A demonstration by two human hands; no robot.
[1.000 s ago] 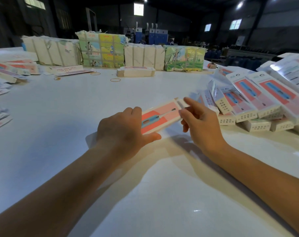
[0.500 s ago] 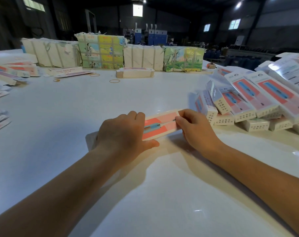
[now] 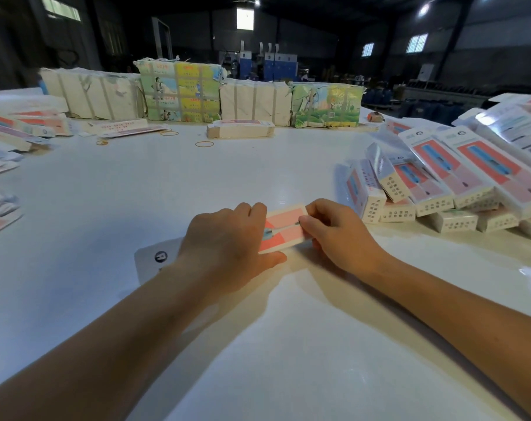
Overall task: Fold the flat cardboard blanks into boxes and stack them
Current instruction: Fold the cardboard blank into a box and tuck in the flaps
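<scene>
— Warehouse dim behind, big white bench [image 3: 112, 226] out front, and flat blanks [image 3: 21, 126] lying loose at the far left. What's in play?

— Centre of the bench: the left hand [image 3: 227, 241] lies over a pink-and-red box [image 3: 284, 227], fingers draped across its top and thumb along the near edge, a relaxed pressing grip pinning it down.

— And the other side?

— The right hand [image 3: 343, 235] has its fingers curled at the box's right end, pinching there; I can't tell whether the flap is fully in. Looks like the end-closing step to me.

— Next?

— Probably seat that flap flush, then carry the box right to the pile of folded boxes [image 3: 440, 183], which leans unevenly, so it wants a gentle placement.

— Further back?

— Wrapped bundles [image 3: 179, 92] along the far edge.
</scene>
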